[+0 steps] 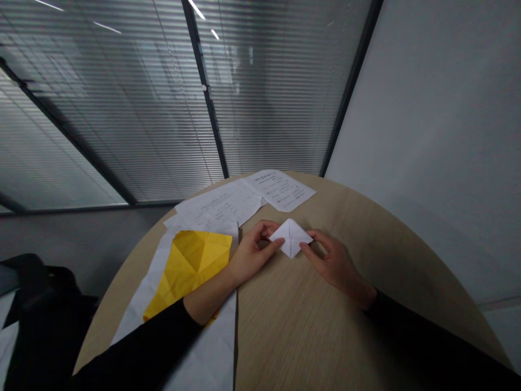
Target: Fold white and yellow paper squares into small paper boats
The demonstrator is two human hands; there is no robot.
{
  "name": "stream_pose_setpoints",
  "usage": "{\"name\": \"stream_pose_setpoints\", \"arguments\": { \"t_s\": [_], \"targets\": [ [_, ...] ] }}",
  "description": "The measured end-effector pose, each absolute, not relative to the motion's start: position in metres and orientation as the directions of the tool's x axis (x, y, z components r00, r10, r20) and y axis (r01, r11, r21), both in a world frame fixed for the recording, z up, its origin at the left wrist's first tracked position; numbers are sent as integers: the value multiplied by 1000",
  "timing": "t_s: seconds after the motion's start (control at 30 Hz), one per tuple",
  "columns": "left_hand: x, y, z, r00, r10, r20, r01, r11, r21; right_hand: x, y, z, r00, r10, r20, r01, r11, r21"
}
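Note:
A small piece of folded white paper [290,234], diamond-shaped with a crease down its middle, is held between both hands over the table. My left hand [260,244] pinches its left corner, thumb on the near face and fingers behind. At the right corner my right hand [328,255] grips it the same way, thumb in front. Under my left forearm lies a creased sheet of yellow paper [195,258], on top of a large white sheet [215,353].
The round wooden table [285,331] fills the lower middle. Printed sheets [280,190] lie at its far edge. Beyond stands a glass partition with blinds [264,108], and a pale wall [439,136] rises on the right. Dark items [49,315] sit at the lower left.

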State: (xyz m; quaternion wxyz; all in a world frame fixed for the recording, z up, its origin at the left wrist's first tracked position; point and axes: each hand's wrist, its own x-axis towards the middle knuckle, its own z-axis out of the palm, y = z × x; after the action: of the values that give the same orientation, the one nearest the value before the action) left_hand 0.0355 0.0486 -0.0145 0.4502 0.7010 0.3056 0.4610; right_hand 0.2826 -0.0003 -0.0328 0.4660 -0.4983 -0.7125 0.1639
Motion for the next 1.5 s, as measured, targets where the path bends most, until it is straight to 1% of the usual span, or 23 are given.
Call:
{"name": "stream_pose_setpoints", "arguments": {
  "t_s": [0.1, 0.2, 0.27, 0.37, 0.43, 0.5, 0.57, 0.63, 0.7, 0.77, 0.83, 0.9, 0.97, 1.03, 1.13, 1.2, 1.27, 1.4, 1.5],
  "targets": [
    [36, 45, -12, 413, 837, 360, 57, -418, 906, 283, -2, -32, -57, 849, 526, 579, 457, -675],
    [34, 45, -9, 452, 816, 360, 132, -460, 878, 282, -4, -29, -96, 817, 568, 580, 510, -636],
    [33, 46, -9, 445, 824, 349, 128, -445, 887, 281, -6, -27, -142, 780, 610, 559, 571, -601],
    [32, 48, -9, 416, 849, 326, 67, -387, 920, 281, -6, -27, -199, 739, 644, 533, 633, -562],
    [32, 48, -9, 429, 844, 322, 32, -370, 928, 282, -4, -30, -234, 748, 620, 539, 631, -558],
    [34, 47, -7, 466, 825, 321, 16, -371, 929, 284, -2, -34, -273, 780, 563, 552, 606, -573],
    [36, 45, -7, 475, 816, 329, 24, -385, 922, 285, 0, -39, -276, 812, 514, 574, 568, -590],
    [38, 42, -7, 417, 833, 365, 66, -428, 901, 285, 1, -41, -226, 834, 503, 610, 524, -595],
    [39, 39, -7, 317, 852, 416, 140, -476, 868, 284, 2, -41, -153, 837, 526, 645, 488, -588],
    [37, 37, -7, 287, 845, 450, 203, -513, 834, 282, 1, -39, -98, 826, 555, 671, 466, -576],
    [33, 35, -6, 364, 809, 462, 220, -556, 801, 279, -1, -37, -74, 812, 579, 694, 458, -555],
    [29, 33, -4, 463, 753, 468, 198, -603, 773, 277, -3, -36, -63, 801, 595, 724, 447, -526],
    [27, 31, -4, 509, 722, 469, 189, -625, 758, 276, -4, -36, -47, 789, 612, 749, 433, -501],
    [29, 30, -5, 486, 749, 451, 250, -614, 749, 276, -6, -36, -56, 767, 639, 759, 449, -472],
    [33, 29, -8, 393, 823, 410, 409, -556, 724, 276, -8, -35, -141, 717, 683, 757, 522, -392],
    [33, 31, -11, 358, 846, 395, 459, -528, 714, 276, -9, -34, -184, 704, 686, 752, 550, -363],
    [32, 34, -14, 344, 848, 403, 439, -524, 730, 277, -8, -34, -173, 717, 675, 734, 551, -397],
    [28, 42, -16, 345, 809, 476, 287, -573, 767, 279, -3, -32, -70, 759, 647, 635, 534, -558],
    [28, 45, -16, 377, 776, 506, 192, -600, 777, 281, -3, -28, -50, 763, 644, 575, 549, -606]
  ]
}}
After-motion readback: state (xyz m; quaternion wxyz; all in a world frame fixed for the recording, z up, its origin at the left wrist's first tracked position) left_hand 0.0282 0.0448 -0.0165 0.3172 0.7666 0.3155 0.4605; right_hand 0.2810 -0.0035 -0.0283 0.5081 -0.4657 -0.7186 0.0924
